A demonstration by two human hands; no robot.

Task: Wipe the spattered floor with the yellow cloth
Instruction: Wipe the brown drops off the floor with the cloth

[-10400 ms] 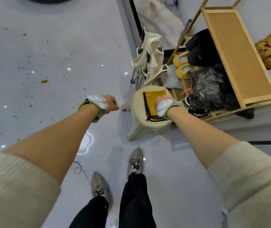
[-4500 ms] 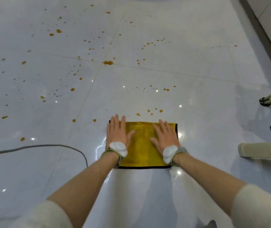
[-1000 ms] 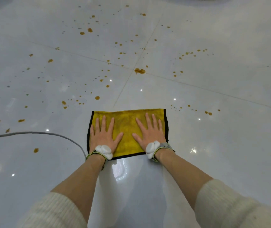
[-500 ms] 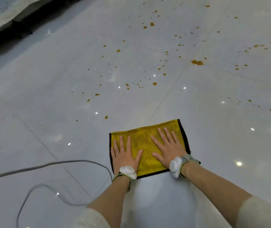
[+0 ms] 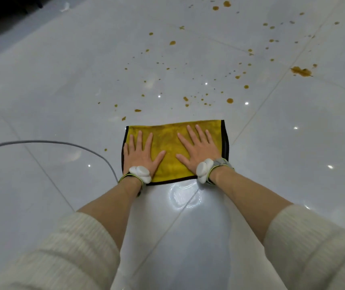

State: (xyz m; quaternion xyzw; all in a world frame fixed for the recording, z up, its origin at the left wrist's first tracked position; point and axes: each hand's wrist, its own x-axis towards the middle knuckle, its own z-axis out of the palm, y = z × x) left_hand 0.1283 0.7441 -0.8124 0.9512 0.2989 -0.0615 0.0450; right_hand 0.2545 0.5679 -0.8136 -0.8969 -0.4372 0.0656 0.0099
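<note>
The yellow cloth [image 5: 170,141] with a dark hem lies spread flat on the glossy white tile floor [image 5: 282,164]. My left hand [image 5: 141,156] presses palm-down on its left half, fingers spread. My right hand [image 5: 198,149] presses flat on its right half in the same way. Neither hand grips the cloth. Brown spatter drops [image 5: 188,99] dot the tiles just beyond the cloth's far edge, and a larger blotch [image 5: 301,71] sits at the far right. One small drop [image 5: 105,150] lies left of the cloth.
A grey cable [image 5: 42,141] curves across the floor from the left edge toward my left wrist. A dark furniture base [image 5: 4,9] fills the top left corner. Tile joints run diagonally under the cloth.
The cloth and both hands have slid forward and left across the tile over the last second, toward the drops there. The hands stayed flat on it, and the view swung left.
</note>
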